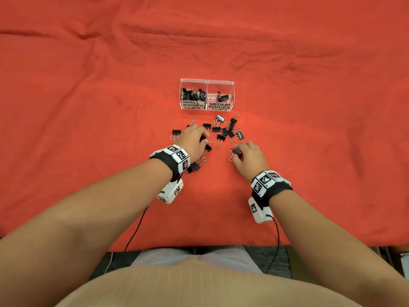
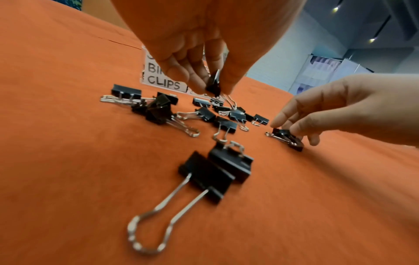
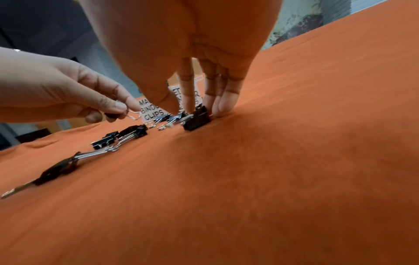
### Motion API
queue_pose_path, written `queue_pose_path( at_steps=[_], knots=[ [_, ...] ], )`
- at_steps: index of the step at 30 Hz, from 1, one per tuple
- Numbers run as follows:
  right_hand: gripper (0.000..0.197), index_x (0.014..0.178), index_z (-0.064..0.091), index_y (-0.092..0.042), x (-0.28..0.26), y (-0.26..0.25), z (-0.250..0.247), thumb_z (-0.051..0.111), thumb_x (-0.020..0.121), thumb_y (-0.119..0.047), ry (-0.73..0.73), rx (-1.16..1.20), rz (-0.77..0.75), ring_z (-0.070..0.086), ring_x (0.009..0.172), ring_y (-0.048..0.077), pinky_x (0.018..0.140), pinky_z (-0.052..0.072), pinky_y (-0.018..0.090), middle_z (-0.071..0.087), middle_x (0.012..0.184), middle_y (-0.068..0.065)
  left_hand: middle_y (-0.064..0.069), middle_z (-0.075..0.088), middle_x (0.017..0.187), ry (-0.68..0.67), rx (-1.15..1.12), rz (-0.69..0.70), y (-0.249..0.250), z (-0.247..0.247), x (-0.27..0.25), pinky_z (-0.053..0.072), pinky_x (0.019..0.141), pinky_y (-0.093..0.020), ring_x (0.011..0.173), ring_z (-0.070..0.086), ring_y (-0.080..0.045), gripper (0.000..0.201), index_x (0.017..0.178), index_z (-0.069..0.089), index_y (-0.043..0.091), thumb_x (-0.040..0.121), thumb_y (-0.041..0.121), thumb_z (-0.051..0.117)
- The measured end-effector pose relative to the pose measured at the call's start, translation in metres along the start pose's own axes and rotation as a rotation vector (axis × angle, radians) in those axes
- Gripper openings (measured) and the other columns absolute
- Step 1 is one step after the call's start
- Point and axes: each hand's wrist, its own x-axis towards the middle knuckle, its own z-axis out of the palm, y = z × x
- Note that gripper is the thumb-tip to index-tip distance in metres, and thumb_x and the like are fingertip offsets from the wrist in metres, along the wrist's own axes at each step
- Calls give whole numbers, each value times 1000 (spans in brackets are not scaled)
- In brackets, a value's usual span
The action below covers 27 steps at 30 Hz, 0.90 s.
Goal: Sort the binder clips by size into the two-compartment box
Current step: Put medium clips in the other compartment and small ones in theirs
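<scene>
On the orange cloth surface [image 1: 309, 129], the left hand [image 1: 193, 140] pinches a small black metal binder clip [image 2: 213, 86]; the right hand [image 1: 250, 155] grips a medium one [image 1: 236, 152]. Next probably each must go to its labelled compartment of the clear plastic box [image 1: 207, 82].

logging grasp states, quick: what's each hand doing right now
Left hand: pinching a small binder clip, lifted off the cloth.
Right hand: fingers gripping a binder clip resting on the cloth.

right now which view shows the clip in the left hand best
The left wrist view: the left hand pinches a small black binder clip, lifted off the cloth. The right wrist view shows mostly its wire handle; the head view hides it behind fingers.
</scene>
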Motion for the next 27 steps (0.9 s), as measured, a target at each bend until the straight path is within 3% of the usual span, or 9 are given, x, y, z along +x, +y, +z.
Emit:
queue_pose_path(
  at_steps=[5, 9, 12, 14, 19, 24, 27],
  knots=[
    [36, 116, 56, -11, 0, -8, 4, 63, 83, -21, -93, -31, -19, 50, 111, 28, 95, 43, 38, 52, 115, 12, -6, 56, 115, -40, 22, -16, -4, 3, -8, 45, 94, -36, 106, 55, -25, 24, 114, 58, 18, 93, 13, 48],
    [32, 109, 58, -10, 1, -14, 5, 67, 78, -9, -61, 116, 27, 51, 87, 19, 87, 46, 33, 52, 110, 10, -7, 49, 120, -108, 104, -40, 1, 14, -11, 49, 88, -41, 105, 56, -28, 28, 122, 53, 20, 96, 16, 43],
    [30, 103, 60, -10, 4, -18, 3, 69, 75, -3, -53, 225, 82, 46, 81, 11, 83, 43, 25, 50, 102, 3, -10, 46, 123, -123, 184, -44, 6, 20, -11, 49, 88, -42, 109, 53, -31, 30, 125, 51, 15, 96, 25, 48],
    [29, 101, 61, -11, 6, -21, 2, 69, 75, -2, -58, 242, 95, 46, 77, 12, 79, 41, 23, 47, 98, -1, -12, 44, 124, -139, 240, -17, 9, 21, -9, 49, 88, -43, 111, 52, -31, 36, 124, 50, 10, 94, 30, 54],
    [29, 99, 64, -13, 12, -26, 1, 67, 74, 1, -86, 255, 75, 46, 76, 13, 73, 35, 17, 50, 95, -2, -16, 44, 123, -143, 315, 53, 11, 21, -5, 49, 79, -44, 107, 53, -34, 32, 115, 47, 2, 91, 20, 59],
    [25, 95, 65, -15, 30, -32, -7, 68, 74, -1, -93, 278, 66, 48, 66, 12, 67, 39, 22, 59, 85, -2, -12, 50, 118, -143, 275, 59, 12, 19, -2, 47, 81, -42, 109, 52, -31, 28, 112, 49, 6, 89, 17, 61],
    [23, 99, 64, -14, 61, -47, -34, 66, 79, -2, -13, 334, 89, 52, 65, 7, 58, 42, 16, 61, 83, -6, -6, 52, 114, -137, 171, 16, 9, 15, 0, 48, 81, -39, 102, 56, -27, 23, 105, 53, 13, 86, 18, 64]
  ],
)
